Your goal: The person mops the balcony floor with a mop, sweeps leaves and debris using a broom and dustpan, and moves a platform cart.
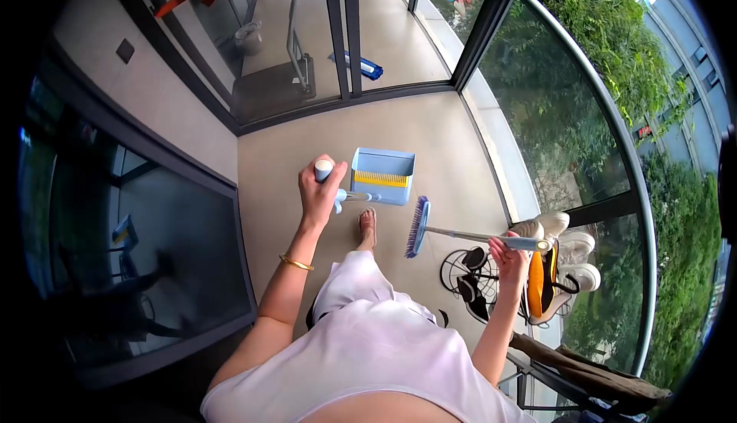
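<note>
My left hand (319, 190) is wrapped round the handle of a long-handled dustpan (380, 160). The pan is light blue with a yellow comb strip across it, and it is in front of me near the floor. In my right hand (510, 263) is the pale blue grip of a broom (466, 235), its metal pole running left. The broom's blue head with purplish bristles points left, a little right of the dustpan. Whether its bristles touch the floor I cannot tell.
Several shoes (577, 263) and a black wire rack (461, 269) are by the glass railing (568, 116) on the right. A dark glass panel (153, 246) stands at the left. Beyond the framed glass door ahead lies a blue mop head (367, 68).
</note>
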The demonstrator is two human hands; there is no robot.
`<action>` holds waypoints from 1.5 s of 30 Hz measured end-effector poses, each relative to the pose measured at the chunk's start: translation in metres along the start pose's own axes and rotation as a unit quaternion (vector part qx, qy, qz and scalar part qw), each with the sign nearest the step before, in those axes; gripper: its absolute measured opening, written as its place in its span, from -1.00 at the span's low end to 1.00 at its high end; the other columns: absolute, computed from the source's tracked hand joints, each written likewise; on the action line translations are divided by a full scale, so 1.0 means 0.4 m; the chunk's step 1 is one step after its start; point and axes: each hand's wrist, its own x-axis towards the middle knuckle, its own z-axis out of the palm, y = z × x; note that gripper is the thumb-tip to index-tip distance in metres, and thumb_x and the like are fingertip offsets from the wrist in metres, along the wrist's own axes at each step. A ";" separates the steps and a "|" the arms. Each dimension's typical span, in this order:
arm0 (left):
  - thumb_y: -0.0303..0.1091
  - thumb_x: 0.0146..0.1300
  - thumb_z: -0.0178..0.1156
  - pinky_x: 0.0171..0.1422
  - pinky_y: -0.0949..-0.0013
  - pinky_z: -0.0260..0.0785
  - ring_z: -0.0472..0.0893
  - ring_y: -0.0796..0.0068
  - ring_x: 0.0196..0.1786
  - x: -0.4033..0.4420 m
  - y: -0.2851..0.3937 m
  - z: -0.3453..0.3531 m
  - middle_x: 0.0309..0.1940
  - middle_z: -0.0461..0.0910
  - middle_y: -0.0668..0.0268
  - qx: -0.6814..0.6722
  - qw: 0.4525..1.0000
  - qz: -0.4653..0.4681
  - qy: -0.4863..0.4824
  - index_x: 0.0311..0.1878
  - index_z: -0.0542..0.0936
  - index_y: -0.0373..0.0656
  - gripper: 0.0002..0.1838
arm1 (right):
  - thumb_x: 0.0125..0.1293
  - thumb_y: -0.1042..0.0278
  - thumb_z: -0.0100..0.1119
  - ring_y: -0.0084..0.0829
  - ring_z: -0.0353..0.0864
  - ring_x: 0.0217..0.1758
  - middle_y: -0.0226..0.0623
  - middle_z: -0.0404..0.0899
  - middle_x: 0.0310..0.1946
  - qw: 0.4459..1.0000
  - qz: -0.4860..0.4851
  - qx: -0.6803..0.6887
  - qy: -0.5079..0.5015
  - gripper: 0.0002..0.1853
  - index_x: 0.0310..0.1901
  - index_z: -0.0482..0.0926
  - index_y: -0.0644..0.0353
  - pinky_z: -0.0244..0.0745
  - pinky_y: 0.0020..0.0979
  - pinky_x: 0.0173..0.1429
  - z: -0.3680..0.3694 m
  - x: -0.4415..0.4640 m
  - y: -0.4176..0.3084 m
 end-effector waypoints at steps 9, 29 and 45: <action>-0.43 0.08 0.17 -0.57 0.54 0.03 0.23 0.77 -0.62 0.686 -0.059 0.317 -0.76 0.29 0.49 0.090 0.980 0.139 -0.114 -0.67 0.31 -0.23 -0.70 | 0.24 0.35 -0.01 -0.42 0.48 -0.51 -0.14 0.43 -0.50 0.911 0.311 0.268 0.043 -0.87 -0.44 0.44 0.16 0.55 -0.57 -0.48 0.233 0.429 0.117; -0.32 0.01 0.26 -0.58 0.31 0.20 0.29 0.12 -0.68 1.936 -0.527 0.940 -0.77 0.33 0.12 0.272 0.893 0.199 -0.298 -0.62 0.36 -0.25 -0.70 | 0.05 0.54 0.08 -0.51 0.39 -0.67 -0.29 0.41 -0.59 0.945 0.269 -0.184 -0.036 -0.81 -0.29 0.33 0.33 0.35 -0.50 -0.62 0.844 1.470 -0.118; -0.41 0.03 0.20 -0.58 0.33 0.19 0.26 0.20 -0.70 2.430 -0.903 1.142 -0.75 0.32 0.10 0.246 0.865 0.134 -0.416 -0.61 0.39 -0.27 -0.77 | -0.06 0.64 0.04 -0.53 0.37 -0.70 -0.29 0.38 -0.65 0.943 0.232 -0.231 0.066 -0.32 0.20 0.11 0.48 0.32 -0.52 -0.65 1.134 2.124 0.181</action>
